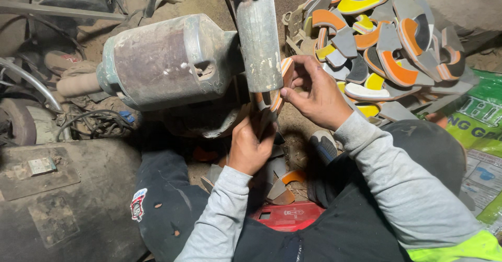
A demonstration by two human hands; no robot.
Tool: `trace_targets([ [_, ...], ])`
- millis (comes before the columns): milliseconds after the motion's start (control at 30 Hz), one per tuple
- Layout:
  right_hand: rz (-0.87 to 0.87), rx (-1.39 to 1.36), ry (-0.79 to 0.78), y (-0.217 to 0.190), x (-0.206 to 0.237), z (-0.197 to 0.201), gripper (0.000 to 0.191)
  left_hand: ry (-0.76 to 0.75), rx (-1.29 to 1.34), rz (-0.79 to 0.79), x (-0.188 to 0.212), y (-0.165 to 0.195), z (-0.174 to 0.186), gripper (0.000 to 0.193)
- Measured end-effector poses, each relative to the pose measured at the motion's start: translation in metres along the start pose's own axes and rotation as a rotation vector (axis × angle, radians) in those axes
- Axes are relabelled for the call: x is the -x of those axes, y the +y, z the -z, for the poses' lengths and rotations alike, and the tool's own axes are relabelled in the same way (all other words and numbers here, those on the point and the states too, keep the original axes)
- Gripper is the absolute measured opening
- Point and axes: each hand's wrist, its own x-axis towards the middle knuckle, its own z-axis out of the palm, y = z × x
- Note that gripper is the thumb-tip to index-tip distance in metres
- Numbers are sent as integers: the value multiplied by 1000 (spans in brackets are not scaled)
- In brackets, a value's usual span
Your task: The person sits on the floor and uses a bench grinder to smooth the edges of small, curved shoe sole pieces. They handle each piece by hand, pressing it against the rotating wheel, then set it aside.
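Both my hands hold one grey and orange shoe sole piece (pixel 277 92) against the underside of a dusty motor-driven grinder (pixel 167 60). My left hand (pixel 251 144) grips the piece's lower end from below. My right hand (pixel 314 92) pinches its upper end with thumb and fingers, just right of a grey metal post (pixel 259 32). The piece is partly hidden behind that post and my fingers.
A heap of grey, orange and yellow sole pieces (pixel 387 42) lies at the upper right. More pieces (pixel 285 183) lie between my knees above a red crate (pixel 290 215). A green printed sack (pixel 481 121) is at right; cables (pixel 94 121) and a dark metal box (pixel 57 199) at left.
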Motion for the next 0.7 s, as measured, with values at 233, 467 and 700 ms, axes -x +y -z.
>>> trace_targets([
  [233, -24, -7, 19, 2, -1, -3, 58, -4, 29, -3, -6, 1, 6, 18],
  [467, 83, 26, 56, 12, 2, -10, 51, -13, 29, 66, -8, 1, 13, 14],
  [700, 9, -76, 83, 25, 9, -23, 51, -97, -72, 242, -7, -11, 23, 8],
])
